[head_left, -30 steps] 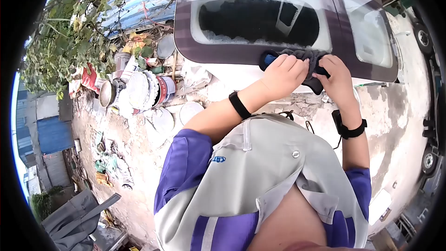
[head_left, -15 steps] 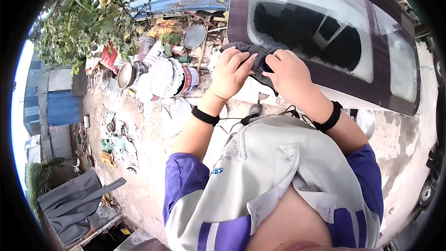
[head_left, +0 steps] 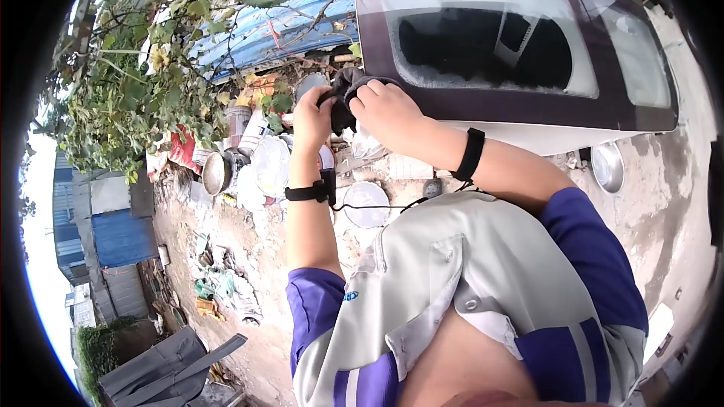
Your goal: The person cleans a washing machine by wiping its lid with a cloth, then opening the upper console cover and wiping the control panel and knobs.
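Observation:
A crumpled dark grey cloth (head_left: 345, 95) is bunched between my two hands, left of the vehicle's near corner. My left hand (head_left: 310, 122) grips its left side, fingers pinched at the fabric. On the other side, my right hand (head_left: 388, 111) is closed over the cloth with its fingers curled. The maroon vehicle (head_left: 375, 45) has a side window (head_left: 483, 45) with whitish haze around its edges. Both hands are apart from the glass. Black bands circle both wrists, and a dark cord hangs near the left one.
Leafy vines (head_left: 121, 98) hang at the upper left before a blue corrugated sheet (head_left: 271, 30). Buckets and a round pan (head_left: 216, 173) crowd the ground below. A metal basin (head_left: 608, 167) lies at right; a grey cover (head_left: 162, 365) drapes something at lower left.
My hands have moved left with the cloth, away from the vehicle's window edge. The fabric is more bunched up, and the view has shifted slightly.

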`<action>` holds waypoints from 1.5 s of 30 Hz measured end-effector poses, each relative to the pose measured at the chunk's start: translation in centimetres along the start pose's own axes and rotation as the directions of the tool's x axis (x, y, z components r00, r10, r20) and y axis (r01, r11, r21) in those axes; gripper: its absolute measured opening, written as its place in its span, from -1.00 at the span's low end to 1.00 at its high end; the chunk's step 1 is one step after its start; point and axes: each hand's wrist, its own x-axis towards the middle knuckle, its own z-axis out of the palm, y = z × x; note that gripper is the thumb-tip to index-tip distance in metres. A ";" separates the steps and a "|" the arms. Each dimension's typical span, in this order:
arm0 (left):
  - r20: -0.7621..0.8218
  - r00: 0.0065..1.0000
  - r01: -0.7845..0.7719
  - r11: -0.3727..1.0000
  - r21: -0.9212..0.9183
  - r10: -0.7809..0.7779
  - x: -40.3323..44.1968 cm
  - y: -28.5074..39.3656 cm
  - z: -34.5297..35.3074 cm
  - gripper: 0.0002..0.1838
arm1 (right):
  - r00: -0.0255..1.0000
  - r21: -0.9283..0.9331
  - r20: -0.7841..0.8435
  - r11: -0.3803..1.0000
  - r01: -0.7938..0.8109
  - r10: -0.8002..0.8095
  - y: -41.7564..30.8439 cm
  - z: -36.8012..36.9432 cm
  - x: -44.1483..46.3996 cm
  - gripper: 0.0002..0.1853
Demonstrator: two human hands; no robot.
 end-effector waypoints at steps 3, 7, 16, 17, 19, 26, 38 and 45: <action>-0.020 1.000 0.013 0.970 -0.243 -0.019 -1.0 -0.4 -2.2 -0.84 | 0.989 0.091 -0.130 0.994 -0.063 0.075 1.8 -2.9 -2.2 -0.78; -0.094 0.994 -0.098 0.880 -0.465 0.061 0.3 5.5 -3.5 -0.87 | 0.907 0.287 -0.285 0.931 -0.227 0.310 3.7 -9.3 -5.0 -0.89; 0.031 0.900 -0.379 0.816 -0.437 0.434 0.5 18.6 2.9 -0.83 | 0.441 0.909 -0.153 0.301 -0.288 0.884 9.2 -20.7 -17.0 -0.68; 0.054 0.884 -0.403 0.814 -0.419 0.465 0.1 19.7 3.7 -0.82 | 0.383 0.972 -0.114 0.182 -0.148 0.917 10.1 -21.2 -18.7 -0.70; 0.149 0.865 -0.365 0.805 -0.468 0.479 -0.6 21.9 5.1 -0.80 | 0.261 0.997 -0.070 0.063 0.035 0.963 10.0 -23.7 -20.6 -0.72; 0.490 0.545 -0.751 0.656 -0.078 0.681 -2.9 26.6 10.5 -0.41 | 0.030 0.998 0.017 -0.019 0.052 0.999 12.1 -27.4 -28.2 -0.77; 0.492 0.846 0.136 0.809 -0.572 0.206 -2.2 26.9 14.6 -0.75 | 0.644 0.642 -0.057 0.522 -0.562 0.763 9.0 -22.8 -23.3 -0.14; 0.508 0.804 -0.136 0.928 -0.348 0.308 -3.3 27.3 14.8 -0.58 | 0.704 0.445 0.077 0.607 -0.658 0.706 8.7 -19.0 -20.3 -0.55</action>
